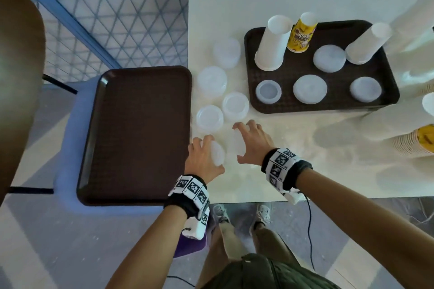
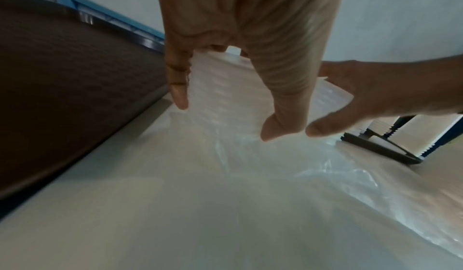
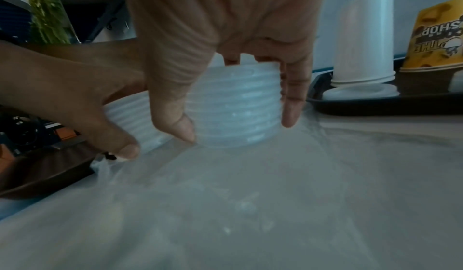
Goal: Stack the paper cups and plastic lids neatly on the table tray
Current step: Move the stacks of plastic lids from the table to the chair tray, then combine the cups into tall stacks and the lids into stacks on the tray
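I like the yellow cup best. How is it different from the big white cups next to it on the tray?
The yellow cup has brown printed pictures and letters; the white cup stack beside it is plain. The yellow cup looks shorter and narrower than the white cup stack. Both stand upside down on the dark tray.

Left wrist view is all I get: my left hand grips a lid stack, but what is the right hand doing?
Observer: The right hand grips a second lid stack, which stands on the table.
Operator: Any more loose lids?
Observer: Four loose lid piles stand farther out on the table.
Operator: And the table tray?
Observer: The tray holds two white cup stacks, a yellow cup and four tray lid piles.
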Action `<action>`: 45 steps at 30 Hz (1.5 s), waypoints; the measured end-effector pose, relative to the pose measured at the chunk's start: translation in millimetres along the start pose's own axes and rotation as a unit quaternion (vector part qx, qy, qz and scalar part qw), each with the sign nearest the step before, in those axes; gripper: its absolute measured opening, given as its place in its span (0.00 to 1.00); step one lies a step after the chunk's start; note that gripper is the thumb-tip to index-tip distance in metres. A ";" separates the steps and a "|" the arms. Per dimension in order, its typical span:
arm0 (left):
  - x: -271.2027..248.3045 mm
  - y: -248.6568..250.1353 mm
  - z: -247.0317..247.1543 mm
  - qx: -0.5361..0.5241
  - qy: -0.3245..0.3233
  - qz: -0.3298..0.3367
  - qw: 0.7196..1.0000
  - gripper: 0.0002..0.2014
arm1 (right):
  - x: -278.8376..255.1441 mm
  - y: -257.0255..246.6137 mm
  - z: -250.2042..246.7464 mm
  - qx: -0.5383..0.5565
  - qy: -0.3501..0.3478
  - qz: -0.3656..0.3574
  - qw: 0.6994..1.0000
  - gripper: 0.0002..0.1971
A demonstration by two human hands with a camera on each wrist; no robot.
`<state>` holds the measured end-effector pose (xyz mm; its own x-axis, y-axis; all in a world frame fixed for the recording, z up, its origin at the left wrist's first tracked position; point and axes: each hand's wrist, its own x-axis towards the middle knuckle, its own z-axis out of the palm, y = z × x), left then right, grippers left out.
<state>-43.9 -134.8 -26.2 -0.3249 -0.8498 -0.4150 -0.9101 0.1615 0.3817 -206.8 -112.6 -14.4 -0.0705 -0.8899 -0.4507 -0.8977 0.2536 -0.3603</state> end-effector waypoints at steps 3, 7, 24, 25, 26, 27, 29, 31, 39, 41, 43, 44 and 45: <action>7.7 3.9 9.7 0.006 0.015 -0.020 1.000 0.39 | 11.7 -0.8 3.6 -0.005 -0.003 -0.009 1.000 0.41; 14.7 5.0 17.8 -0.011 0.028 -0.052 0.998 0.39 | 20.1 0.1 11.9 -0.020 -0.010 -0.010 1.000 0.43; -15.9 12.0 19.6 -0.012 0.163 -0.031 0.986 0.57 | -17.9 33.5 1.7 0.078 0.119 0.017 0.990 0.47; -18.9 16.5 16.2 -0.014 0.192 -0.015 0.981 0.56 | -26.5 42.2 -2.2 0.096 0.138 0.020 0.986 0.45; -21.2 22.9 13.1 -0.020 0.218 0.011 0.976 0.53 | -35.4 52.1 -5.7 0.112 0.156 0.024 0.981 0.43; -23.2 32.5 9.7 -0.030 0.237 0.046 0.970 0.49 | -45.1 63.4 -9.2 0.130 0.175 0.030 0.975 0.40; -24.0 57.1 7.1 -0.068 0.238 0.127 0.960 0.39 | -65.2 88.4 -14.7 0.183 0.212 0.047 0.959 0.31; -22.7 88.7 12.7 -0.113 0.187 0.200 0.955 0.28 | -87.8 117.3 -17.4 0.249 0.237 0.073 0.936 0.20; 1.5 224.4 75.5 -0.206 -0.041 0.270 0.940 0.23 | -179.5 241.0 5.1 0.427 0.363 0.313 0.766 0.13; 12.6 252.3 92.9 -0.207 -0.071 0.261 0.940 0.29 | -192.3 260.0 5.7 0.430 0.405 0.342 0.731 0.18; 22.3 279.3 106.1 -0.199 -0.088 0.262 0.940 0.35 | -193.0 273.3 1.7 0.430 0.424 0.335 0.723 0.25; 27.0 292.3 110.9 -0.195 -0.095 0.263 0.940 0.38 | -189.2 278.7 -0.9 0.428 0.424 0.331 0.726 0.28; 32.1 304.5 116.6 -0.197 -0.099 0.263 0.939 0.41 | -184.3 283.4 -3.4 0.425 0.424 0.329 0.729 0.32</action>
<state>-361.5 -54.4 -19.6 -0.7799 -0.5881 -0.2143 -0.4572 0.3014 0.8367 -449.8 122.0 -30.7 -0.9309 -0.2930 -0.2181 0.0206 0.5541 -0.8322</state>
